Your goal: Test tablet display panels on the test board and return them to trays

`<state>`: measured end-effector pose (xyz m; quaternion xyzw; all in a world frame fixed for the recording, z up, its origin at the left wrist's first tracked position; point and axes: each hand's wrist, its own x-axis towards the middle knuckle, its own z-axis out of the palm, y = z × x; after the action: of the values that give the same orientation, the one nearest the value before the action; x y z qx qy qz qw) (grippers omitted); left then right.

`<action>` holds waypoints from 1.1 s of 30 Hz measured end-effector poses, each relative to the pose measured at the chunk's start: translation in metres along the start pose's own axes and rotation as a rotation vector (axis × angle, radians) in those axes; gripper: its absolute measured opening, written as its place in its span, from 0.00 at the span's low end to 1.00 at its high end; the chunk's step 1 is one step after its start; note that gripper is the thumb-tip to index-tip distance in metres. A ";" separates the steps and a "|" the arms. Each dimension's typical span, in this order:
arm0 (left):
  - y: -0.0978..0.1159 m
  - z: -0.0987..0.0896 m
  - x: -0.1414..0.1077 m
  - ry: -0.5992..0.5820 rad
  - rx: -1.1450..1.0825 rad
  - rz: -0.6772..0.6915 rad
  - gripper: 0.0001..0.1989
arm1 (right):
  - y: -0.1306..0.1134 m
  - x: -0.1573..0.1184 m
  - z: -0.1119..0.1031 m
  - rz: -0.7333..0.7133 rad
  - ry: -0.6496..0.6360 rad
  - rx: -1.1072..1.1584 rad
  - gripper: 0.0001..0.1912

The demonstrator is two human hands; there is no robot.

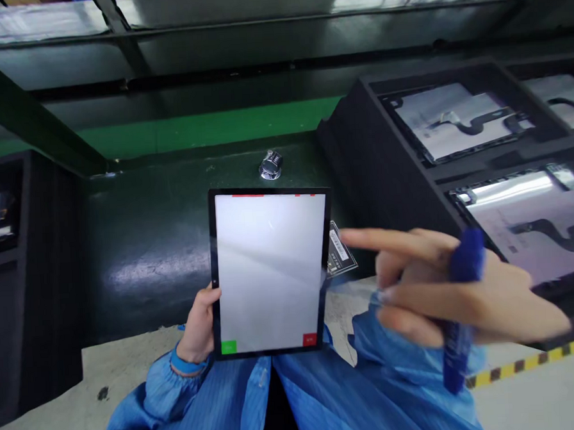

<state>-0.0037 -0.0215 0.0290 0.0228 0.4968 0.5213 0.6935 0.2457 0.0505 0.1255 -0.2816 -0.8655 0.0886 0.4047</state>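
My left hand (199, 325) grips the lower left edge of a black-framed tablet or display panel (274, 271), its thumb on the bezel. The lit screen is plain white, with a green box at the lower left, a red box at the lower right and small red marks along the top. To the right of the panel, my right hand (430, 284) is raised with its index finger stretched toward the panel, not touching it. A blue marker (466, 257) is held between the fingers of that hand, slightly blurred.
Black foam trays (384, 152) on the right hold several panels with ribbon cables. Another black tray (44, 272) stands at the left. A shiny metal knob (271, 165) and a printed label (341, 249) are on the dark green surface (144, 248). Yellow-black tape (530, 362) crosses the lower right.
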 end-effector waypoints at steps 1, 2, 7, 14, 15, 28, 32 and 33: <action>0.001 0.003 0.003 -0.001 0.034 0.012 0.09 | 0.004 0.009 0.005 -0.030 -0.001 0.062 0.25; 0.001 0.007 0.006 -0.010 0.070 0.030 0.11 | 0.008 0.018 0.011 -0.061 -0.019 0.135 0.22; -0.004 0.015 0.023 -0.119 0.222 0.057 0.18 | 0.019 0.065 0.041 0.118 0.124 0.286 0.14; 0.005 0.016 0.017 0.028 0.113 -0.068 0.19 | 0.060 0.062 0.060 0.177 -0.069 0.580 0.38; 0.007 0.016 0.015 0.030 0.079 -0.071 0.19 | 0.065 0.060 0.062 0.159 -0.130 0.511 0.44; 0.027 0.028 0.004 -0.062 -0.142 -0.102 0.20 | 0.121 0.058 0.083 0.383 -0.132 0.649 0.44; 0.028 0.028 0.004 -0.071 -0.142 -0.023 0.19 | 0.132 0.046 0.110 0.432 -0.048 0.722 0.35; 0.028 0.028 0.005 -0.063 -0.135 0.017 0.19 | 0.133 0.043 0.115 0.442 -0.016 0.756 0.34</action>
<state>-0.0041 0.0083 0.0555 -0.0033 0.4380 0.5587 0.7043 0.1924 0.1936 0.0272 -0.2915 -0.6943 0.4855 0.4441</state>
